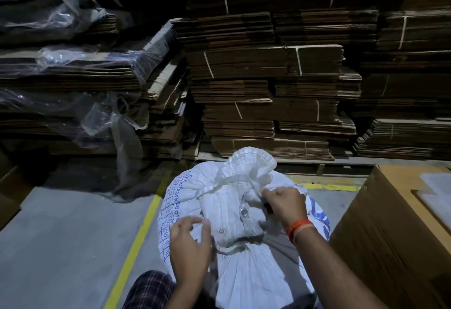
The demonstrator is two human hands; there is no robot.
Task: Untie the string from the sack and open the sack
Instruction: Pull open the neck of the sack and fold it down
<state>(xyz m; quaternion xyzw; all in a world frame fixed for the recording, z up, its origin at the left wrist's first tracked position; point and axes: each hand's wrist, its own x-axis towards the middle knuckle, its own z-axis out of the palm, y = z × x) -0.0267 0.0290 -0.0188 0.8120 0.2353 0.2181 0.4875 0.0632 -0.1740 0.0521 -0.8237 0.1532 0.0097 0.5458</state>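
While the white sack (244, 247) stood beside the cardboard box (390, 235), its blue print unreadable, the right hand (284, 207) pinched the gathered neck; the left hand (189, 247) hovered, fingers (192, 222) loosely spread.

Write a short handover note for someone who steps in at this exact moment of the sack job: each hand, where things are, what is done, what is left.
Left hand: resting on the near-left side of the white sack, fingers curled, grip unclear.
Right hand: pinching bunched fabric or string at the neck; which one is hard to tell.
The sack stands on the floor, its gathered top still cinched by the string.
Done: nothing visibly loosened.
Left: free the string, then spread the mouth open.
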